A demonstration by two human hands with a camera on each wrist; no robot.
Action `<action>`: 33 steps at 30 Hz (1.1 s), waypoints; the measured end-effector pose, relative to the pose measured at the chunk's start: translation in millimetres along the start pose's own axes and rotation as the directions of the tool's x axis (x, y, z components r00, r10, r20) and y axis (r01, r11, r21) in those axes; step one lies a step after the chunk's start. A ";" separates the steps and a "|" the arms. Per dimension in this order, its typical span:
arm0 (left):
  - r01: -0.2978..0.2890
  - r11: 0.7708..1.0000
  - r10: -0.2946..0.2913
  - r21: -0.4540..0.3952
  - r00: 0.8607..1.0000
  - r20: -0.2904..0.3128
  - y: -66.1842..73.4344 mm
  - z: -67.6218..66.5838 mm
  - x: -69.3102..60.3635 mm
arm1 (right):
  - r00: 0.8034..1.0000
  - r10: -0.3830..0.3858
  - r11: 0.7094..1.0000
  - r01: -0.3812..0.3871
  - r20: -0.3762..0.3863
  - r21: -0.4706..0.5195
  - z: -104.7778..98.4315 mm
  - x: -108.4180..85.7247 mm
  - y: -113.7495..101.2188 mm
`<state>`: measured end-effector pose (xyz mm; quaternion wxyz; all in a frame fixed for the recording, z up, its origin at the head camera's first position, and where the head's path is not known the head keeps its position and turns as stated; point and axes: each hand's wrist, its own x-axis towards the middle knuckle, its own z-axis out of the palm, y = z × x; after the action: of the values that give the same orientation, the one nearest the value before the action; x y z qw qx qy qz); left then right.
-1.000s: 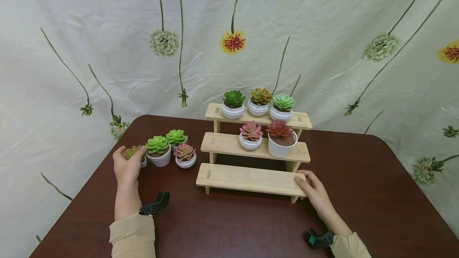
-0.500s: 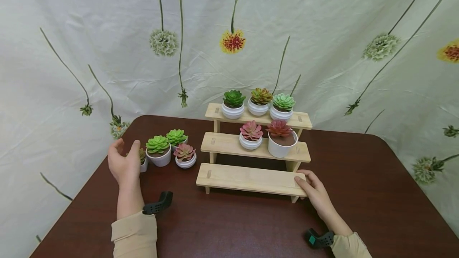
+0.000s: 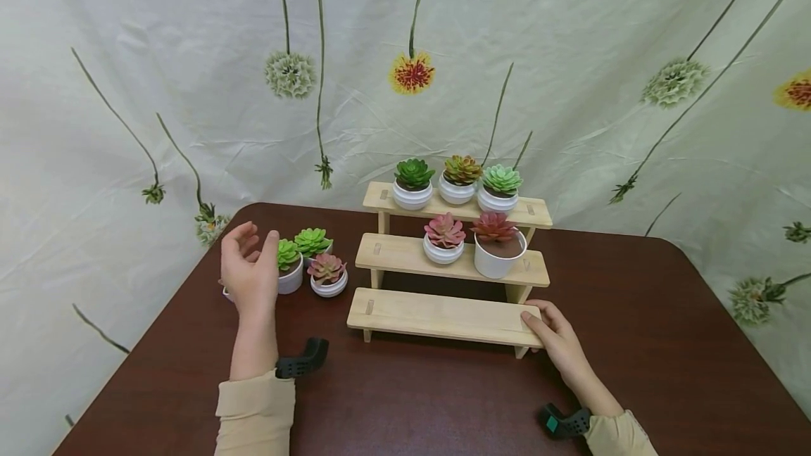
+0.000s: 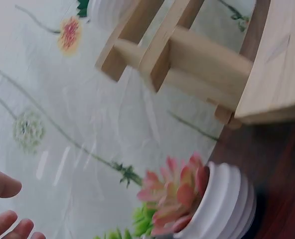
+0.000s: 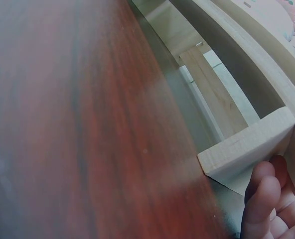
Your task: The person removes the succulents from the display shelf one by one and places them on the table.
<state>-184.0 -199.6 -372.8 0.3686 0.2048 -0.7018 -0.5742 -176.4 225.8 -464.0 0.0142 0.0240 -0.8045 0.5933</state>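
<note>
My left hand hovers over the left group of potted succulents, fingers loosely bent and holding nothing. It partly covers a bright green succulent; only a sliver of another white pot shows at its left. Just right of the hand are a second green succulent and a pink succulent, the latter also close in the left wrist view. With thumb on top, my right hand grips the right end of the wooden three-step stand's lowest shelf. Its fingers curl beneath, beside the stand's leg.
On the top shelf stand a dark green, a brownish and a pale green succulent. The middle shelf holds a pink and a red succulent. A floral cloth hangs behind the dark table.
My left hand has let go of the leftmost potted succulent, drawn back from it, and shifted right over the neighbouring green one. The right hand and stand have stayed put.
</note>
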 end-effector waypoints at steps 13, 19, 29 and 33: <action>-0.186 0.981 0.193 -0.055 0.962 0.195 11.2 35.5 -26.4 | 1.000 0.021 1.000 -0.021 0.002 0.002 -0.3 0.0 -1.0; -0.186 0.980 0.198 -0.068 0.943 0.266 17.6 45.8 -37.7 | 1.000 0.017 1.000 -0.017 0.005 -0.004 -0.6 0.3 -0.3; -0.279 0.955 0.295 -0.098 0.879 0.374 23.4 60.3 -54.5 | 1.000 0.016 1.000 -0.016 0.008 -0.012 -0.5 0.5 0.1; -0.286 0.951 0.309 -0.120 0.838 0.450 25.4 66.0 -60.8 | 1.000 0.002 1.000 -0.002 0.012 -0.012 -0.8 0.7 0.8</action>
<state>-191.0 -106.6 -370.3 0.2797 -0.0587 -0.7785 -0.5588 -177.1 226.7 -464.6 0.0087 0.0268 -0.8082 0.5883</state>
